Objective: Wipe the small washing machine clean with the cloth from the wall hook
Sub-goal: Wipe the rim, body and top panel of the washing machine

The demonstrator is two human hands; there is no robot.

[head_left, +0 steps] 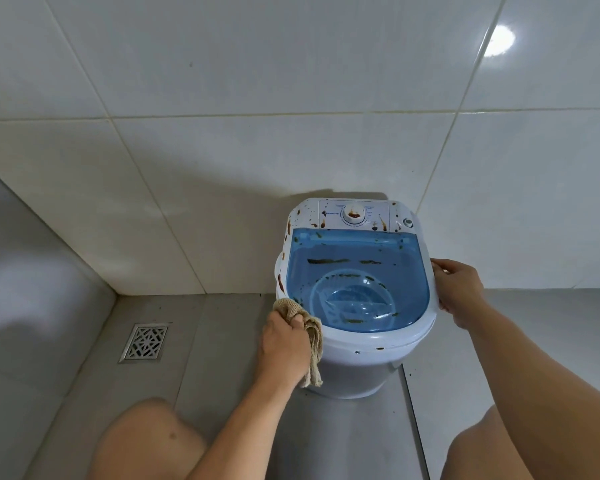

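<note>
A small white washing machine [361, 362] with a clear blue lid [357, 268] stands on the floor against the tiled wall. Brown and dark smears spot its control panel [355, 214], its left rim and the lid. My left hand [284, 341] is closed around a beige cloth [314, 341] and presses it against the machine's left front side, with part of the cloth hanging down. My right hand [459, 291] grips the machine's right rim.
A square metal floor drain [144, 342] lies in the grey floor to the left. White wall tiles rise behind the machine. My two bare knees [153, 441] are at the bottom of the view, either side of the machine.
</note>
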